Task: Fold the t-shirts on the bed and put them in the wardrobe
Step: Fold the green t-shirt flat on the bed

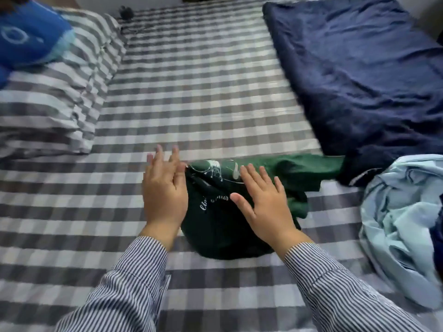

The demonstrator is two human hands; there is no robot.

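Note:
A dark green t-shirt (215, 226) with white print lies bunched on the checked bed sheet (203, 92), one part trailing off to the right. My left hand (164, 188) is at the shirt's left edge, fingers spread, thumb touching the fabric. My right hand (263, 200) rests flat on top of the shirt with its fingers apart. Neither hand grips the cloth. A crumpled light blue garment (402, 219) lies at the right edge of the bed. No wardrobe is in view.
A navy blanket (359, 75) covers the bed's far right. A striped pillow (55, 97) lies at the left with a blue cushion (28, 34) on it. A small dark object (125, 12) sits at the far edge.

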